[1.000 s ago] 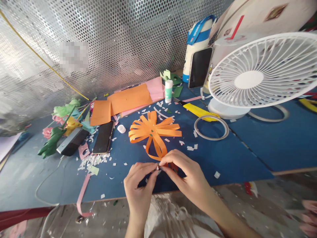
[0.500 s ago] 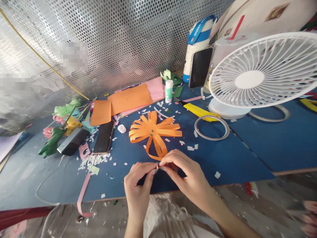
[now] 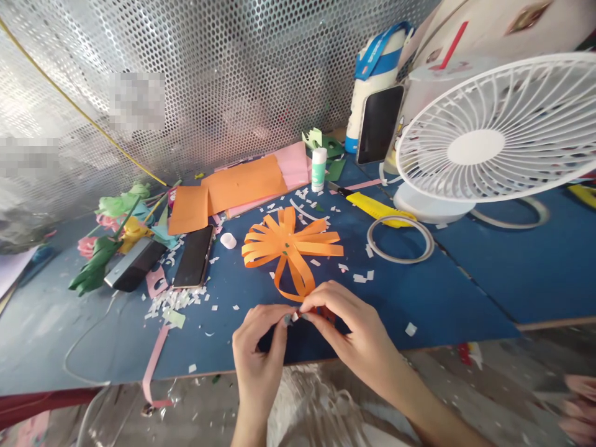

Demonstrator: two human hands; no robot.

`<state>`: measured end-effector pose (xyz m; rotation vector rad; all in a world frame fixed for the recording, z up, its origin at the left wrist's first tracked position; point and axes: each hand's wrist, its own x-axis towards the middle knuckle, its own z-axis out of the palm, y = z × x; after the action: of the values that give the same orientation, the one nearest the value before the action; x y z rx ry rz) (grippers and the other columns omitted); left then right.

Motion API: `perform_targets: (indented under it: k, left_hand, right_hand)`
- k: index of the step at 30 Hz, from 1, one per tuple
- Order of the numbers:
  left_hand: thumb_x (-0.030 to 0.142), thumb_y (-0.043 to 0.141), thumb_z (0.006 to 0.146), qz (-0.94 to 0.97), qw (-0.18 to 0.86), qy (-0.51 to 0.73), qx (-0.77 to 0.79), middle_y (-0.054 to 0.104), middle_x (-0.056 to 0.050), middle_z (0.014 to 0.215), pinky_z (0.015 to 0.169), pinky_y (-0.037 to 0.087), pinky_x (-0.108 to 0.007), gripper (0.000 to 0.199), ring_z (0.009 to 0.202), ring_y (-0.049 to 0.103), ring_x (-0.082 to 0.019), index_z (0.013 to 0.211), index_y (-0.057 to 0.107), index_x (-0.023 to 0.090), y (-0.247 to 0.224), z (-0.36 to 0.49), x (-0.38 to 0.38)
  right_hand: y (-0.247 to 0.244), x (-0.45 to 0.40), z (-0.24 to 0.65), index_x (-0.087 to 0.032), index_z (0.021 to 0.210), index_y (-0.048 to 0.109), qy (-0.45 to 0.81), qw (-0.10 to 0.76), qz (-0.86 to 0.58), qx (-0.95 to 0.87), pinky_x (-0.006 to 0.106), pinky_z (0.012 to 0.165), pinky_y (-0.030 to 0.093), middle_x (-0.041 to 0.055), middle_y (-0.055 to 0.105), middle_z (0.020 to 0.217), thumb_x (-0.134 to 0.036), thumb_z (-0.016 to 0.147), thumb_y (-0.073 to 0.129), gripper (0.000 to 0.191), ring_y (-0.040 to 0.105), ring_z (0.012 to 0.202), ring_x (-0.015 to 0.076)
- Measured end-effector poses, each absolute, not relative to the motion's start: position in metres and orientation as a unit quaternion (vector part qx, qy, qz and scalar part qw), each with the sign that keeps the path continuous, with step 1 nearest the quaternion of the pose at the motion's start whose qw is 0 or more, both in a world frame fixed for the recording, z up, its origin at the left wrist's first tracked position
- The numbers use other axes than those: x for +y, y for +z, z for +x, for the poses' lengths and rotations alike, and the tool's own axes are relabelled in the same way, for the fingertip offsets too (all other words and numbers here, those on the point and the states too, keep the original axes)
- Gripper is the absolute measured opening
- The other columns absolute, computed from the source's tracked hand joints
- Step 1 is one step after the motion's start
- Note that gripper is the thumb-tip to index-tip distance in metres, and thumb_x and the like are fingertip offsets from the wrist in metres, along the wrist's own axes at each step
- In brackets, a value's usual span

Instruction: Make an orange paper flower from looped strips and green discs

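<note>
Just in front of the table edge, my left hand (image 3: 259, 344) and my right hand (image 3: 358, 329) meet fingertip to fingertip, both pinched closed. A small white piece (image 3: 295, 316) shows between the tips, against my left thumb and finger. Under my right hand a bit of orange paper strip (image 3: 328, 313) is visible, its end running to the right fingertips; most of it is hidden. Right behind the hands lies a flower shape of looped orange paper strips (image 3: 287, 243), with a small green spot at its centre. One loop reaches close to my right fingers.
A white fan (image 3: 475, 149), a tape roll (image 3: 431, 248) and a yellow cutter (image 3: 372, 208) lie right. Behind are a glue stick (image 3: 318, 171) and orange sheets (image 3: 246, 184). Left are a phone (image 3: 194, 257), paper flowers (image 3: 95, 267) and paper scraps (image 3: 177, 301).
My left thumb has shifted slightly left, and more of the white piece shows between the fingertips. The view has moved a little; the orange flower shape lies as before.
</note>
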<state>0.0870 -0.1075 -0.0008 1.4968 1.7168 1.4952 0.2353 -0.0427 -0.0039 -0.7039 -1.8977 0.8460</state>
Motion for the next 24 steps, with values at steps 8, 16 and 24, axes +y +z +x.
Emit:
perform_targets:
  k: [8, 16, 24]
  left_hand:
    - [0.024, 0.07, 0.086, 0.584, 0.17, 0.519, 0.601, 0.075, -0.005, 0.077, 0.071, 0.055, -0.03, 0.008, 0.073, 0.069, -0.019, 0.087, 0.077, 0.02, -0.0009, 0.0821, -0.1065]
    - [0.017, 0.067, 0.086, 0.583, 0.17, 0.515, 0.605, 0.076, -0.004, 0.081, 0.069, 0.056, -0.028, 0.011, 0.074, 0.07, -0.018, 0.085, 0.077, 0.021, -0.0043, 0.0797, -0.107]
    - [0.019, 0.063, 0.089, 0.564, 0.183, 0.527, 0.609, 0.075, -0.003, 0.078, 0.059, 0.053, -0.025, 0.016, 0.065, 0.066, -0.016, 0.085, 0.078, 0.022, -0.0043, 0.0809, -0.1067]
  right_hand:
    - [-0.0012, -0.0429, 0.2339, -0.022, 0.089, 0.057, 0.331, 0.454, -0.293, -0.774, 0.025, 0.068, 0.051, 0.0021, 0.063, 0.082, -0.009, 0.094, 0.051, 0.015, 0.06, 0.077, 0.0145]
    - [-0.0029, -0.0431, 0.2339, -0.022, 0.089, 0.057, 0.325, 0.455, -0.292, -0.776, 0.024, 0.068, 0.05, 0.0014, 0.063, 0.082, -0.009, 0.094, 0.052, 0.015, 0.061, 0.077, 0.0139]
    - [-0.004, -0.0429, 0.2342, -0.022, 0.09, 0.057, 0.328, 0.451, -0.287, -0.779, 0.024, 0.068, 0.05, 0.0014, 0.063, 0.082, -0.01, 0.095, 0.052, 0.014, 0.06, 0.077, 0.0143]
